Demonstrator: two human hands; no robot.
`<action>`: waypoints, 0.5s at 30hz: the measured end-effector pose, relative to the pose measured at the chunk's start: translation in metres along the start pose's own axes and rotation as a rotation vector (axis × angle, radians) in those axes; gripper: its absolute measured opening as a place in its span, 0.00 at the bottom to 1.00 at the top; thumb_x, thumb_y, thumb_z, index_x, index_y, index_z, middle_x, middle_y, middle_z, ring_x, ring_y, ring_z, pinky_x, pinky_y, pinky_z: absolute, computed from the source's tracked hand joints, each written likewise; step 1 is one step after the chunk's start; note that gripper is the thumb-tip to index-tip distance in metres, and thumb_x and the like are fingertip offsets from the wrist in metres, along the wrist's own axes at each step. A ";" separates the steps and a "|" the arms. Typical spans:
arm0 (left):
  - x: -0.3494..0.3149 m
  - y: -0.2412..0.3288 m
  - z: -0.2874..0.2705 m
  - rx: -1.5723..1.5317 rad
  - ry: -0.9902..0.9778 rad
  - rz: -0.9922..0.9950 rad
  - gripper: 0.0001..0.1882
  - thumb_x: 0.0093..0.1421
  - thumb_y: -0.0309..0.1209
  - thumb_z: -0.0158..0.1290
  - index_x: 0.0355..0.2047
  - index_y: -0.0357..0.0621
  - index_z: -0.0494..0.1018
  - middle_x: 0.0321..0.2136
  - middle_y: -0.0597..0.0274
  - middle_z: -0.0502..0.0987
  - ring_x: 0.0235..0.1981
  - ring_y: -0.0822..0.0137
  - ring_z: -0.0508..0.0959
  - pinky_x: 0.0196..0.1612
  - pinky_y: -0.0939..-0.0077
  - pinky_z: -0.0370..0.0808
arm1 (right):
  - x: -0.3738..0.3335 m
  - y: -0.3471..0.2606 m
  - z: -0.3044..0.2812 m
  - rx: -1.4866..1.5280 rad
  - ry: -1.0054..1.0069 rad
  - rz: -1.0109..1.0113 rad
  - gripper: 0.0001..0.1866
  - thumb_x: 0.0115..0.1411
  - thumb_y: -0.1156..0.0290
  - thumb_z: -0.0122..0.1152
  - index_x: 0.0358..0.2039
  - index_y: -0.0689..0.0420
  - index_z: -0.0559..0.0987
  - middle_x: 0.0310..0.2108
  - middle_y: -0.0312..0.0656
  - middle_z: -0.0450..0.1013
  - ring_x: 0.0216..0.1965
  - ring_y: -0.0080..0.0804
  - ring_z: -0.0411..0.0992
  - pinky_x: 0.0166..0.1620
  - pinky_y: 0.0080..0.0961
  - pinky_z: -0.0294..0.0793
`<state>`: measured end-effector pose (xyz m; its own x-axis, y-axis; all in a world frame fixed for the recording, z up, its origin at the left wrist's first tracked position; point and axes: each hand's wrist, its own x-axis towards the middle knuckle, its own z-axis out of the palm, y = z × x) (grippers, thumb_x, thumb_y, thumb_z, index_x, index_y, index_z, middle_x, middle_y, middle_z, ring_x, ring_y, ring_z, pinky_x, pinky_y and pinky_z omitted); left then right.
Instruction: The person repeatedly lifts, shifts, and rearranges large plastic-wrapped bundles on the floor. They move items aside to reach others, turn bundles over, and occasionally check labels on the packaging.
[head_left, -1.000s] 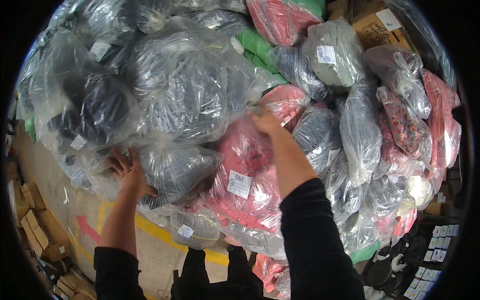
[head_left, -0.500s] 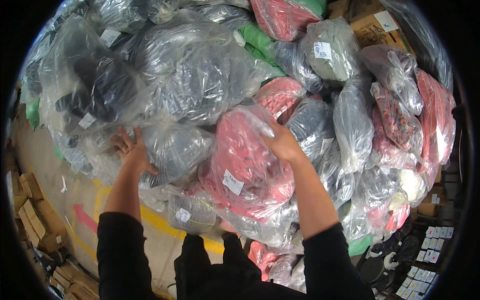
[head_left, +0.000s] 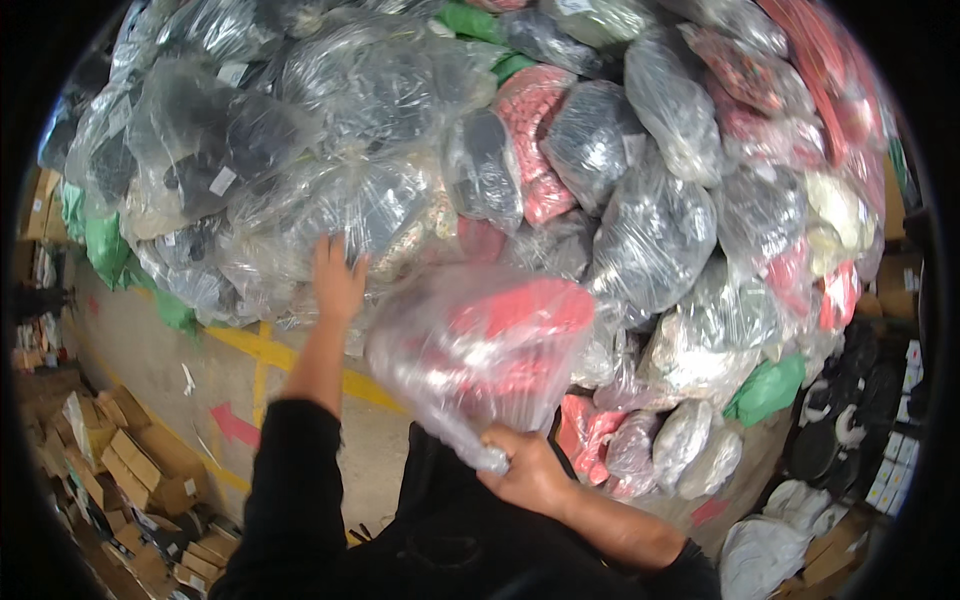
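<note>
My right hand (head_left: 528, 472) is closed round the gathered neck of a clear plastic bag with red cloth-like contents (head_left: 490, 325). The bag hangs in front of my body, off the pile, and is slightly smeared by motion. My left hand (head_left: 340, 283) reaches forward with fingers apart, at the near edge of a clear bag with dark contents (head_left: 365, 205). Whether its fingertips touch that bag I cannot tell. Behind it lies a larger clear bag with black contents (head_left: 215, 150). A narrow bag with dark contents (head_left: 483, 170) stands beside a bag of red patterned pieces (head_left: 535, 130).
Heaped clear bags fill the far side, with green bags (head_left: 765, 390) among them. Cardboard boxes (head_left: 135, 465) lie at the left on a concrete floor with yellow lines and a pink arrow (head_left: 235, 425). Small white boxes (head_left: 890, 475) and black round items (head_left: 815, 445) stand at the right.
The red bag has come off the pile toward my body, with my right hand now at its neck. My left hand has moved right. The view has shifted, showing more floor.
</note>
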<state>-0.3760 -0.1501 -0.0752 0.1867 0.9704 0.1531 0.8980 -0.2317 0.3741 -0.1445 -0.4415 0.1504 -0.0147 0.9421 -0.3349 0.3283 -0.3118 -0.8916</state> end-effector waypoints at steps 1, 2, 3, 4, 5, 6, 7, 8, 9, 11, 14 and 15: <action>-0.048 -0.003 0.012 -0.197 0.142 0.016 0.29 0.64 0.42 0.56 0.58 0.35 0.68 0.59 0.38 0.68 0.61 0.45 0.67 0.62 0.56 0.64 | -0.016 0.005 0.001 0.029 0.009 -0.082 0.15 0.46 0.77 0.68 0.35 0.59 0.75 0.31 0.52 0.76 0.35 0.55 0.77 0.36 0.42 0.77; -0.092 -0.010 0.024 -0.323 0.120 -0.116 0.28 0.67 0.45 0.53 0.56 0.32 0.70 0.51 0.39 0.74 0.54 0.47 0.74 0.57 0.60 0.68 | -0.033 0.010 0.000 0.029 -0.038 -0.080 0.14 0.46 0.76 0.68 0.35 0.58 0.75 0.30 0.51 0.76 0.34 0.55 0.77 0.36 0.43 0.76; -0.143 -0.017 0.032 -0.614 -0.073 -0.390 0.28 0.68 0.48 0.50 0.52 0.31 0.73 0.48 0.40 0.76 0.50 0.48 0.75 0.54 0.58 0.70 | -0.048 0.019 -0.005 0.018 -0.050 -0.140 0.14 0.46 0.75 0.68 0.35 0.58 0.75 0.30 0.51 0.76 0.33 0.55 0.77 0.35 0.44 0.76; -0.182 -0.023 0.043 -0.807 -0.266 -0.780 0.29 0.70 0.53 0.44 0.50 0.37 0.76 0.49 0.47 0.77 0.48 0.51 0.75 0.51 0.56 0.71 | -0.062 0.029 -0.011 -0.004 -0.083 -0.181 0.14 0.46 0.74 0.68 0.35 0.57 0.75 0.30 0.51 0.76 0.33 0.55 0.77 0.35 0.45 0.76; -0.220 -0.029 0.045 -1.009 -0.454 -1.077 0.31 0.68 0.54 0.46 0.55 0.37 0.72 0.50 0.48 0.77 0.49 0.53 0.76 0.52 0.60 0.71 | -0.076 0.039 -0.017 -0.019 -0.085 -0.252 0.14 0.46 0.73 0.68 0.34 0.57 0.75 0.29 0.51 0.76 0.33 0.55 0.77 0.35 0.45 0.76; -0.248 -0.032 0.047 -1.187 -0.645 -1.392 0.34 0.67 0.55 0.48 0.60 0.38 0.69 0.52 0.50 0.77 0.50 0.54 0.76 0.54 0.63 0.70 | -0.092 0.048 -0.017 -0.016 -0.145 -0.224 0.14 0.46 0.73 0.68 0.34 0.57 0.75 0.29 0.52 0.76 0.33 0.56 0.77 0.35 0.46 0.76; -0.250 -0.043 0.038 -0.772 -0.800 -0.888 0.38 0.66 0.62 0.42 0.60 0.43 0.69 0.53 0.54 0.76 0.50 0.56 0.76 0.53 0.61 0.70 | -0.106 0.057 -0.013 -0.012 -0.160 -0.222 0.14 0.46 0.72 0.67 0.35 0.57 0.76 0.29 0.52 0.76 0.32 0.56 0.77 0.35 0.47 0.76; -0.259 -0.039 0.033 -0.622 -0.810 -0.667 0.40 0.65 0.66 0.39 0.61 0.46 0.68 0.55 0.56 0.75 0.51 0.56 0.75 0.54 0.59 0.69 | -0.123 0.070 -0.014 -0.049 -0.221 -0.137 0.14 0.46 0.72 0.67 0.35 0.56 0.76 0.28 0.52 0.76 0.32 0.57 0.77 0.36 0.47 0.76; -0.260 -0.036 0.027 -0.598 -0.834 -0.564 0.43 0.63 0.70 0.37 0.62 0.48 0.67 0.56 0.58 0.74 0.52 0.57 0.75 0.54 0.56 0.68 | -0.143 0.086 -0.017 -0.009 -0.183 -0.133 0.14 0.46 0.72 0.66 0.35 0.56 0.76 0.28 0.53 0.77 0.32 0.58 0.76 0.36 0.49 0.76; -0.262 -0.011 0.016 -0.737 -0.755 -0.720 0.44 0.62 0.71 0.37 0.64 0.50 0.66 0.59 0.61 0.72 0.56 0.57 0.72 0.57 0.47 0.63 | -0.182 0.120 -0.026 0.039 -0.112 -0.009 0.14 0.46 0.73 0.65 0.35 0.56 0.76 0.26 0.54 0.76 0.32 0.59 0.76 0.37 0.50 0.75; -0.313 0.053 0.015 -0.488 -0.776 -0.669 0.38 0.65 0.65 0.40 0.59 0.47 0.71 0.54 0.61 0.76 0.53 0.60 0.74 0.53 0.57 0.67 | -0.247 0.173 -0.063 0.101 0.158 0.014 0.11 0.48 0.75 0.65 0.34 0.56 0.77 0.26 0.53 0.76 0.32 0.57 0.77 0.34 0.45 0.75; -0.337 0.071 0.016 -0.443 -0.798 -0.601 0.33 0.67 0.60 0.41 0.55 0.45 0.74 0.49 0.61 0.78 0.50 0.62 0.75 0.52 0.63 0.68 | -0.271 0.186 -0.076 0.144 0.217 0.057 0.12 0.48 0.75 0.65 0.35 0.56 0.77 0.27 0.52 0.77 0.32 0.52 0.78 0.35 0.42 0.75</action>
<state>-0.3687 -0.4929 -0.1151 0.1136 0.6608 -0.7419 0.7355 0.4461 0.5099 -0.0078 -0.7453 0.0982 0.2083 0.9219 -0.3267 0.1843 -0.3650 -0.9126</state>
